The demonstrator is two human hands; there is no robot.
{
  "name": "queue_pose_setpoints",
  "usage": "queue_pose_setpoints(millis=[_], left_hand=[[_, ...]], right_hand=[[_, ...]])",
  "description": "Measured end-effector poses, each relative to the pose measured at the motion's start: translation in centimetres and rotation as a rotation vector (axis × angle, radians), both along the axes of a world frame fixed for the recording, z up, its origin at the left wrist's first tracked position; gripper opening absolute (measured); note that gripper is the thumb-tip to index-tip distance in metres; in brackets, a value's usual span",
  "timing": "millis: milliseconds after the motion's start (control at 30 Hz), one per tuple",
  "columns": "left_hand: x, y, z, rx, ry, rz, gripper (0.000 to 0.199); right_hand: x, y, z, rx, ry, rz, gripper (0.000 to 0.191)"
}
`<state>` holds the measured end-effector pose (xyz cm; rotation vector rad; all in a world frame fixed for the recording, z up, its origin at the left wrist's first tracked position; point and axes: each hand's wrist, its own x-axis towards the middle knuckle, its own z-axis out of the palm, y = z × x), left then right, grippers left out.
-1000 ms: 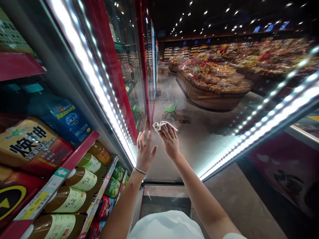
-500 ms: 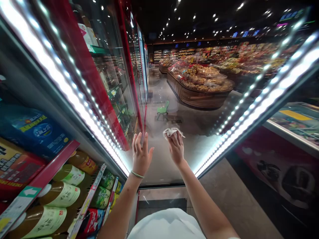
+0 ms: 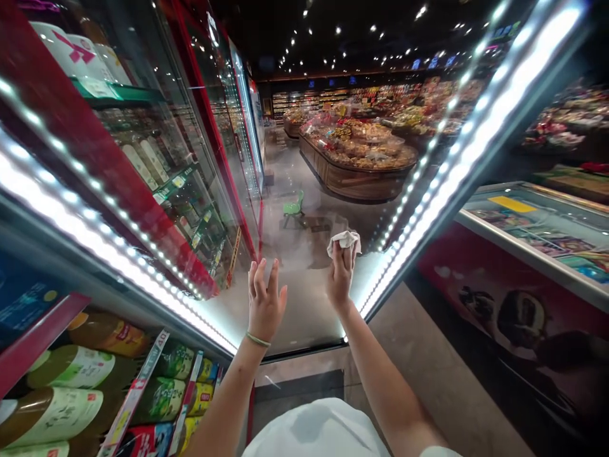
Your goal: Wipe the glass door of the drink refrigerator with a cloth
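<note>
Fingers apart, my left hand (image 3: 266, 303) is raised flat toward the glass door (image 3: 299, 304) and holds nothing; a thin green band circles its wrist. My right hand (image 3: 340, 273) presses a crumpled white cloth (image 3: 346, 242) to the glass, close to the right strip of lights. The cloth covers part of the fingertips. Bright light strips (image 3: 457, 158) run along both sides of the door, and a hazy smear shows on the pane between my hands.
At left, shelves hold bottles of drink (image 3: 57, 409) behind a price rail (image 3: 136, 393). A chest freezer (image 3: 537, 235) stands at right. Through the glass appear a green chair (image 3: 294, 204), a wooden display island (image 3: 352, 171) and red-framed cooler doors (image 3: 214, 139).
My right hand has moved right with the cloth, toward the right light strip. The door and view have shifted, bringing more of the freezer into sight. My left hand stays spread.
</note>
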<state>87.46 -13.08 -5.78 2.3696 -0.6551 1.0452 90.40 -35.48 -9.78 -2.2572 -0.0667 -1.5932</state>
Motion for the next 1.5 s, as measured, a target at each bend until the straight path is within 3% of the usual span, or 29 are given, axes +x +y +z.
queue_pose_setpoints(millis=[200, 400, 567, 767, 967, 1133, 1367, 1500], left_hand=[[-0.5, -3.0, 0.3, 0.048, -0.008, -0.017, 0.087], [-0.6, -5.9, 0.8, 0.031, -0.027, -0.034, 0.087], [-0.9, -8.1, 0.8, 0.038, -0.032, -0.041, 0.086], [-1.1, -10.2, 0.8, 0.055, -0.050, -0.013, 0.086], [-1.5, -12.4, 0.4, 0.080, -0.035, 0.000, 0.087], [-1.3, -14.1, -0.1, 0.133, -0.015, 0.040, 0.089], [-0.7, -14.8, -0.8, 0.169, -0.029, 0.053, 0.093], [-0.8, -14.5, -1.3, 0.161, -0.004, 0.045, 0.094]], right_hand=[[-0.6, -4.2, -0.9, -0.394, 0.083, 0.164, 0.060], [-0.2, -7.0, -0.6, -0.064, -0.041, -0.084, 0.066], [-0.8, -8.8, -1.7, -0.289, 0.090, 0.019, 0.058], [-1.4, -11.8, -1.7, -0.090, 0.020, -0.049, 0.070], [-1.6, -12.6, -1.8, -0.133, -0.024, -0.020, 0.073], [-1.3, -14.4, -1.3, -0.025, -0.035, -0.059, 0.070], [-2.1, -13.7, -5.6, -0.017, -0.016, -0.074, 0.074], [-1.7, -14.4, -6.1, 0.009, 0.021, -0.027, 0.068]])
